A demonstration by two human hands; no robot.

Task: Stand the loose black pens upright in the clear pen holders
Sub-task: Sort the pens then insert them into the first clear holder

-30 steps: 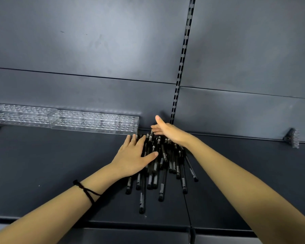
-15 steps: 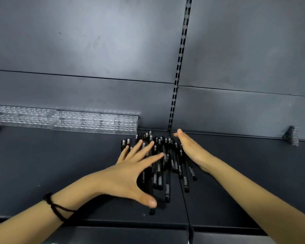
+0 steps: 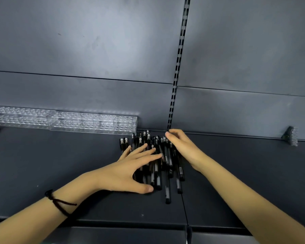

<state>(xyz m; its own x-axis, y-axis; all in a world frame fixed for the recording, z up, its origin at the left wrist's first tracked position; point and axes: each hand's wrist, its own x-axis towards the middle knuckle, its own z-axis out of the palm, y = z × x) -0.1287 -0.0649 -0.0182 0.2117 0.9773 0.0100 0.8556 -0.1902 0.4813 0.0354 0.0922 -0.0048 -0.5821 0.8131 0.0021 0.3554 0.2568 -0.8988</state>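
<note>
Black pens (image 3: 167, 189) lie heaped under the spread-fingered left hand (image 3: 127, 171), loose-fingered right hand (image 3: 185, 148) alongside, near the clear holders (image 3: 93, 123).

My only camera rides on my head, wide-angled, facing forward and down onto the dark shelf (image 3: 63, 173) and the back panel (image 3: 95, 50) behind it, close in.

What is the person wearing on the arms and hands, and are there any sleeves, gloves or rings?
Both forearms are bare in view: no sleeves, no gloves. A thin dark knotted cord bracelet circles the wrist of the left hand. The right hand and its wrist carry nothing. No ring shows on the visible fingers.
</note>
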